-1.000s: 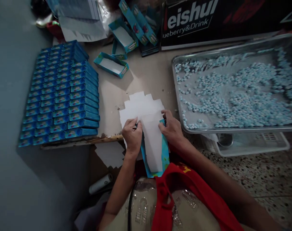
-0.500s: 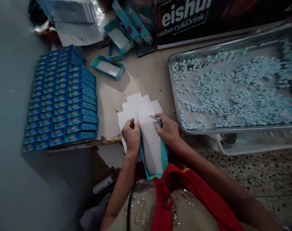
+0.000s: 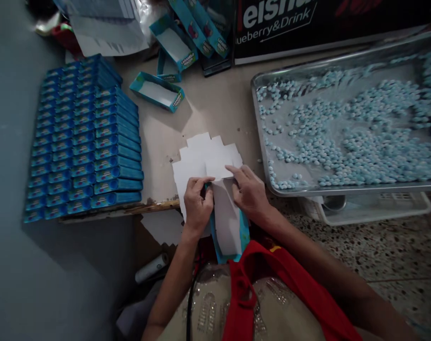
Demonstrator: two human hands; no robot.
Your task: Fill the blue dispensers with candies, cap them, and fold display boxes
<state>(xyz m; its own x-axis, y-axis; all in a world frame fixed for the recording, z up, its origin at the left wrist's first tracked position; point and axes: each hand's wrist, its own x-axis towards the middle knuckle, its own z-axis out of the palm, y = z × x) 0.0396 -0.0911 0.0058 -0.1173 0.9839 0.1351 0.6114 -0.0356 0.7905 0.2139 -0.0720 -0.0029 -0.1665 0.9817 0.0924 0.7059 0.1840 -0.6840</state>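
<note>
A partly folded cardboard box (image 3: 226, 218), white inside and blue outside, points away from my body over the table's front edge. Its near end and sides stand up, while the far end flap (image 3: 217, 166) is being bent at a crease. My left hand (image 3: 198, 201) grips the left side wall, thumb low and index finger stretched along the crease. On the other side, my right hand (image 3: 250, 190) holds the right wall, its index finger lying on the flap. Beneath lie stacked flat white cardboard blanks (image 3: 188, 158).
Left stands a stack of small blue boxes (image 3: 83, 142). Open blue display trays (image 3: 157, 92) lie at the back, beside a black printed carton (image 3: 289, 28). A metal tray (image 3: 260, 137) of pale blue candies occupies the right, above a white plastic crate (image 3: 379, 210).
My left index finger has straightened and moved right onto the crease. The far flap is bent more sharply, and my right index finger has shifted slightly up it. The view has tilted a little.
</note>
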